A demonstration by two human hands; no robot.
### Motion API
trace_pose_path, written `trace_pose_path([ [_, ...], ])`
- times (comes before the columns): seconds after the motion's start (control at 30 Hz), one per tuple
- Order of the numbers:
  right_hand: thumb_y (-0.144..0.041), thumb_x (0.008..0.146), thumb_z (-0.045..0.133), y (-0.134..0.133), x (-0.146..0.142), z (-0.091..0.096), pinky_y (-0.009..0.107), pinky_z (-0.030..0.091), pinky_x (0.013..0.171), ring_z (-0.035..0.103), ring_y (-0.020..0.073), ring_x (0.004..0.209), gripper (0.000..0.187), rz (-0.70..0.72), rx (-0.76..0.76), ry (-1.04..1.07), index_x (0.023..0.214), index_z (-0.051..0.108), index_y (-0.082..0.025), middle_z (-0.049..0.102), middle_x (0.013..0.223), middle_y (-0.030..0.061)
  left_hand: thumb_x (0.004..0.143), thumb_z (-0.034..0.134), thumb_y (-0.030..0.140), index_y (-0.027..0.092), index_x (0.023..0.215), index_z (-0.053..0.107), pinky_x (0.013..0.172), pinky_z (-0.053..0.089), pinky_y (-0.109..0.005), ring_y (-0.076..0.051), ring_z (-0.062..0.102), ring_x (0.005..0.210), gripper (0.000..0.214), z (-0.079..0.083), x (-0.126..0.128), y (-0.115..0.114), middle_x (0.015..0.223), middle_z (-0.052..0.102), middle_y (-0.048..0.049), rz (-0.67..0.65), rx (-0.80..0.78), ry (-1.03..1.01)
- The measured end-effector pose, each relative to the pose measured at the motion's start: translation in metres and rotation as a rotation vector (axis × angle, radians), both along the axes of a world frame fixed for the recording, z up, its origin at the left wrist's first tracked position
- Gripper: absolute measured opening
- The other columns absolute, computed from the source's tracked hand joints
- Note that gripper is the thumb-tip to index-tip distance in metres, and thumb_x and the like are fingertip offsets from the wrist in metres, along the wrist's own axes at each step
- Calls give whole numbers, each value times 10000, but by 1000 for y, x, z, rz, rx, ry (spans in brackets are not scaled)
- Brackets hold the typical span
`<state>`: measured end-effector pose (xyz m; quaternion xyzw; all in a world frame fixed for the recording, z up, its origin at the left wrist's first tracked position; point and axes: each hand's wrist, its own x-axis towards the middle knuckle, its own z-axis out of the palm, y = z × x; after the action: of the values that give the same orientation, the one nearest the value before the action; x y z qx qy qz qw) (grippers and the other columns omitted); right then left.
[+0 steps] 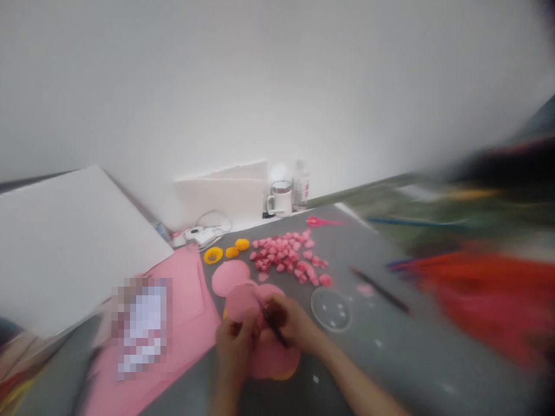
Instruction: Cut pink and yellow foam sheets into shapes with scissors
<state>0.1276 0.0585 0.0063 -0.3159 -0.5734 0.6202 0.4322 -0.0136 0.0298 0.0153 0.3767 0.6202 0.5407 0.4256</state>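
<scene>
My left hand (237, 341) pinches the lower edge of a round pink piece (241, 303), thin like paper or felt. My right hand (290, 320) is closed on a dark slim tool (273, 325), whose tip lies against the piece's right edge; blur hides its exact kind. Under and around both hands lie more round pink pieces (231, 278), with some yellow showing below them. Just beyond is a heap of small folded pink pieces (281, 254). A clear round disc or lid (332, 309) rests to the right of my right hand.
Pink sheets (186, 289) lie at left beside a large white board (78, 242). Yellow round items (213, 255), a white mug (281, 199), a bottle (300, 185) and pink scissors (323, 222) stand or lie farther back. A dark pencil-like stick (381, 290) and blurred red material (472, 306) are at right.
</scene>
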Motion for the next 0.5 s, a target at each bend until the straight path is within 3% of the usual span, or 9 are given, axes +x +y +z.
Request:
trace_pose_path([
  [0.27, -358, 559, 798, 6, 7, -9, 232, 439, 562, 542, 143, 647, 447, -1, 8, -23, 908, 576, -187, 579, 716, -5, 606, 679, 376, 156, 483, 510, 378, 323, -202, -86, 427, 370, 303, 5, 5, -3, 403, 486, 35, -28, 9, -111],
  [0.5, -277, 549, 810, 6, 8, -3, 194, 352, 489, 445, 87, 533, 388, -12, -2, -38, 837, 571, -174, 517, 611, -53, 635, 673, 359, 160, 553, 514, 395, 332, -192, -78, 434, 397, 267, 1, 3, -1, 444, 498, 44, -5, 55, -194],
])
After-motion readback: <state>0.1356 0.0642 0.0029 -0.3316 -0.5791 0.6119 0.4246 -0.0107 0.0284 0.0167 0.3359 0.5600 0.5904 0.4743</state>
